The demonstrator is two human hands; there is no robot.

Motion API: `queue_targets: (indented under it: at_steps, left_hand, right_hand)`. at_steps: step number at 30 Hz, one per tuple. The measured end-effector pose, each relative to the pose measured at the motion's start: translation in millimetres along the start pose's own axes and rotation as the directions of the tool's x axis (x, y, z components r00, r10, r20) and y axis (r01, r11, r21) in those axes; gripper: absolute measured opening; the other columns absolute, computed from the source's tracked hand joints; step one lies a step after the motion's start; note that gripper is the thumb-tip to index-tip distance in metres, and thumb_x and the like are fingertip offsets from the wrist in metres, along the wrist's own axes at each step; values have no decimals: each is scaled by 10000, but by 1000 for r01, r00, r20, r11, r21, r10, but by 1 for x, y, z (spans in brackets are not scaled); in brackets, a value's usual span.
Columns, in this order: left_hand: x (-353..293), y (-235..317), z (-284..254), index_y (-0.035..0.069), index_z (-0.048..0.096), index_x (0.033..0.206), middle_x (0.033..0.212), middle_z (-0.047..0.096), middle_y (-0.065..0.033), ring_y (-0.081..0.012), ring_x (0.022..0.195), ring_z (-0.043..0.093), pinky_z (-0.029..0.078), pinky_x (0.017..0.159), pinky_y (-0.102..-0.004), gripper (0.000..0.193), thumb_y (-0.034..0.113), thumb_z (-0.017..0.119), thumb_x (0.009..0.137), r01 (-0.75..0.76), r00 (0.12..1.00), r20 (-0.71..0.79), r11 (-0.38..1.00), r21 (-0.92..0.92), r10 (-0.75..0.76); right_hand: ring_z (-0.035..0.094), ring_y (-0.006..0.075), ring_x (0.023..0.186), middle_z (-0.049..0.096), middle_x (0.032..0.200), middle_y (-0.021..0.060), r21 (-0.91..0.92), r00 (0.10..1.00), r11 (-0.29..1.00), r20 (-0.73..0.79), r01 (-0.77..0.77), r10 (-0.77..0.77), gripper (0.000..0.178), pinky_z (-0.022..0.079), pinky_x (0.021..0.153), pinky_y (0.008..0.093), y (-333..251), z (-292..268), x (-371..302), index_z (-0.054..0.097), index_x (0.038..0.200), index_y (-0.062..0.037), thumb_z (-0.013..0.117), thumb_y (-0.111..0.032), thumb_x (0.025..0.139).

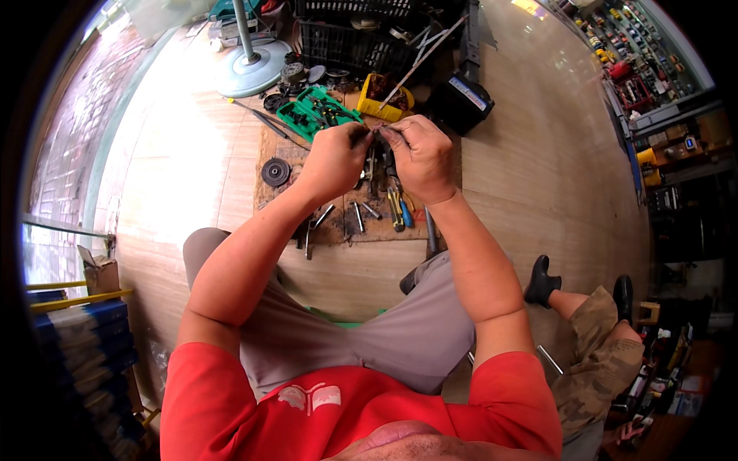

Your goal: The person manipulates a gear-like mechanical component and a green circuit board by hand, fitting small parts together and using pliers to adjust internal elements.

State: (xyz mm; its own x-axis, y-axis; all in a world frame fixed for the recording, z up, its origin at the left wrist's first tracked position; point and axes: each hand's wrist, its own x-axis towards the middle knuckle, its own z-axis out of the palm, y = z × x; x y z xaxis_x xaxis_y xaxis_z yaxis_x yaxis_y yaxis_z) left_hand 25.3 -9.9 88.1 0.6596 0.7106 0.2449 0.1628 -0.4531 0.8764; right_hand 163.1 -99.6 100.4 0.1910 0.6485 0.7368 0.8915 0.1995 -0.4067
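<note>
Both arms reach forward over a worn brown work board (265, 200) on the floor. My left hand (338, 154) and my right hand (421, 157) meet above it, fingertips pinched close together. Between them is a small dark piece, too small to make out. Fingers on both hands are smudged with black. Beneath the hands lie dark metal parts, partly hidden. Closer to me are a blue-handled screwdriver (406, 213), yellow-handled pliers (396, 211) and several metal sockets or rods (358, 217). A round black pulley-like disc (275, 172) sits left of my left hand.
Beyond my hands are an open green tool case (315, 111), a yellow bin (373, 96) of parts, a black battery (461, 104) and a black crate (346, 48). A round metal stand base (256, 67) is far left. Another person's legs (596, 319) are at right.
</note>
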Motion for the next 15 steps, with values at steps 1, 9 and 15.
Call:
queue_targets:
  at_steps: [1, 9, 15]
  left_hand:
    - [0, 1, -1, -44, 642, 889, 780, 631, -253, -413, 762, 638, 495, 657, -410, 202, 152, 601, 914, -3, 1000, 3, 1000, 28, 2]
    - [-11, -10, 3, 14, 581, 865, 808, 646, -182, -376, 727, 655, 533, 637, -463, 83, 66, 544, 812, -308, 951, 192, 799, 517, 242]
    - [-12, -10, -1, 23, 587, 895, 808, 632, -168, -374, 737, 639, 513, 661, -467, 101, 53, 549, 807, -376, 923, 279, 772, 513, 265]
  right_hand:
    - [592, 343, 687, 599, 724, 135, -9, 1000, 1000, 14, 2, -2, 130, 471, 602, 413, 0, 0, 0, 627, 768, -16, 725, -100, 783]
    - [590, 337, 697, 591, 722, 130, -122, 990, 992, 142, 40, -22, 139, 471, 617, 423, -9, 1, -1, 617, 742, -37, 698, -134, 800]
    - [609, 335, 722, 616, 772, 143, -37, 934, 962, 232, -271, 272, 148, 477, 637, 395, -10, 0, -4, 637, 797, -9, 681, -141, 847]
